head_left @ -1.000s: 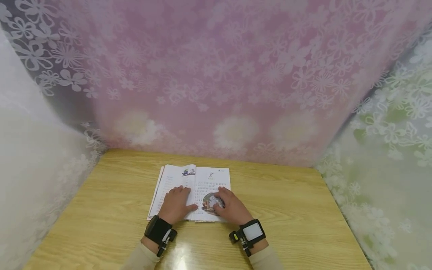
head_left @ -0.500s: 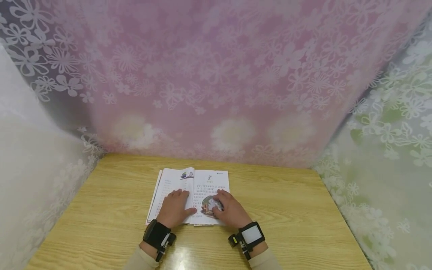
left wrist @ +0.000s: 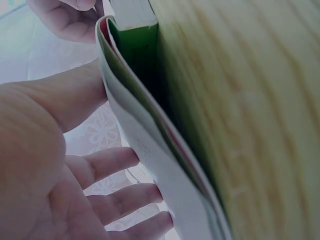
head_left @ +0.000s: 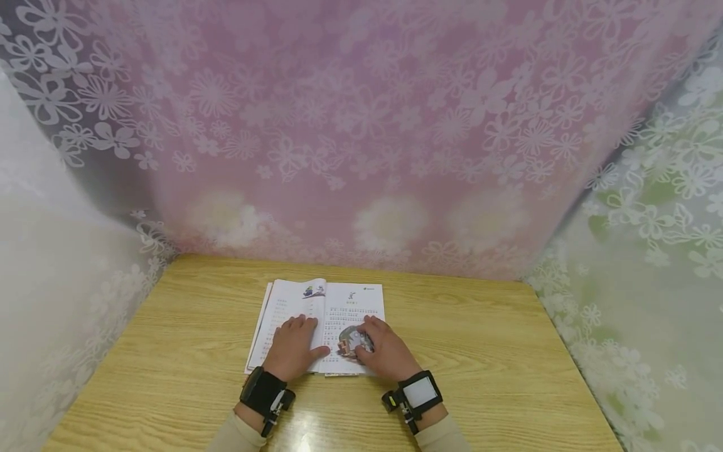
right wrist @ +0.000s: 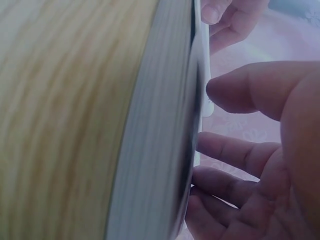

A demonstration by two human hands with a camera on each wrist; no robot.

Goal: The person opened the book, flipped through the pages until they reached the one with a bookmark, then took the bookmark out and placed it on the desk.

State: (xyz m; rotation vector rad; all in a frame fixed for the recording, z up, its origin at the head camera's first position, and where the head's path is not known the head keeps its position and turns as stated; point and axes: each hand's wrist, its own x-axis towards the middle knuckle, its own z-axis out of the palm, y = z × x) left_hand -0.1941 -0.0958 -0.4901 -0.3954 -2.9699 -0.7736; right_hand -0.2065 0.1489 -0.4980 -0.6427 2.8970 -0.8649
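Note:
An open book (head_left: pixel 353 295) lies on the table, its pages printed with text and small coloured pictures. My left hand (head_left: pixel 290 348) rests on the left page, fingers spread toward the top and thumb near the spine. In the left wrist view its fingertips (left wrist: pixel 150 192) touch the page, and the book's lower edge shows a green strip (left wrist: pixel 137 47). My right hand (head_left: pixel 390 348) rests on the right page, over part of a round illustration (head_left: pixel 351 342). The thick stack of pages (right wrist: pixel 155 125) shows in the right wrist view, with the right fingertips at its top surface.
The wood-grain table (head_left: pixel 469 351) extends around the book. A pink flowered curtain (head_left: pixel 361 138) hangs behind it, with pale flowered curtains on the left (head_left: pixel 68 270) and right (head_left: pixel 649 301). Each wrist wears a black strap with a small camera.
Both hands stay in place on the open pages. The whole head view has shifted slightly; the book itself shows no page turn.

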